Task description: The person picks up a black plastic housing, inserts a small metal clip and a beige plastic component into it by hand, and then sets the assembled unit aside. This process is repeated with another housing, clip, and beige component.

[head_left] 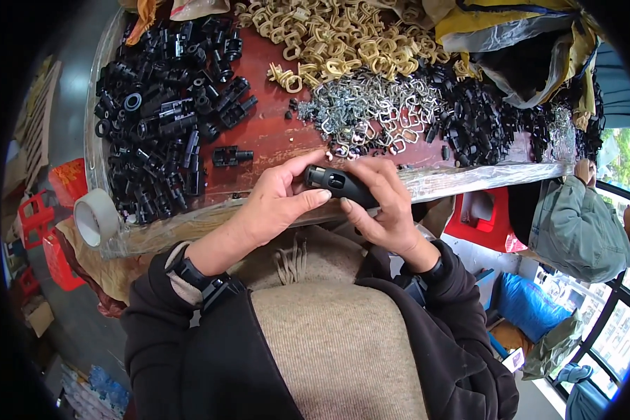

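At the near edge of the table: one black slotted housing, clamped between left hand and right hand, apparently to steady it; beyond, metal clips, then beige rings, heaped by kind, seemingly for easy reach.

Can't see the right end of that black casing, tucked into the right hand, can't pick out single pieces deep in the tangled metal clips, can't get the co-worker's whole head, sliced by the rim!
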Motion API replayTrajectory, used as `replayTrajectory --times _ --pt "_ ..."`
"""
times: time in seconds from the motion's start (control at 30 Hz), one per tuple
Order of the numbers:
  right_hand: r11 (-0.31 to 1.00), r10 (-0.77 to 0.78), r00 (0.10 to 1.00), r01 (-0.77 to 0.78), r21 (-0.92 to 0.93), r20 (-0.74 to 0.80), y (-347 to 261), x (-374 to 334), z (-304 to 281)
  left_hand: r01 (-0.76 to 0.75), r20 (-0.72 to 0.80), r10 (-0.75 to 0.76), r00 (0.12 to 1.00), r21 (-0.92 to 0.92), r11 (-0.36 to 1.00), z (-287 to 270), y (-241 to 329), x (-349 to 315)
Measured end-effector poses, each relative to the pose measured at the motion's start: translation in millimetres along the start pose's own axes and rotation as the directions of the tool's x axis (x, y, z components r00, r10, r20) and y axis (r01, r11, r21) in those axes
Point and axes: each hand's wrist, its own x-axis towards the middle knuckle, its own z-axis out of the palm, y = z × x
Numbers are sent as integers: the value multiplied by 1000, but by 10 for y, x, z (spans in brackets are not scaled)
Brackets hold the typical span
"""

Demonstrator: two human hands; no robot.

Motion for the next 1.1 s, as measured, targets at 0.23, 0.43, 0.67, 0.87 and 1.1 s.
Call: replayTrajectory --times 0.23,0.43,0.67,0.87,1.1 --pt "987 49 998 -55 149 45 -143 -98 -104 2 40 1 999 -75 997 113 34 -91" --pt "958 109 986 -138 252 126 -238 -150 -156 -22 26 27 999 -165 986 206 26 -184" --pt "811 44 967 -181 556 249 -227 -98 -44 -59 63 67 996 -121 991 235 -11 -217" --pt "718 117 952 -278 638 283 -147 -43 -16 23 77 -7 997 -209 978 189 5 -125" --pt "642 182 940 -335 689 287 -109 59 -44 176 85 -159 984 -240 955 170 36 -32"
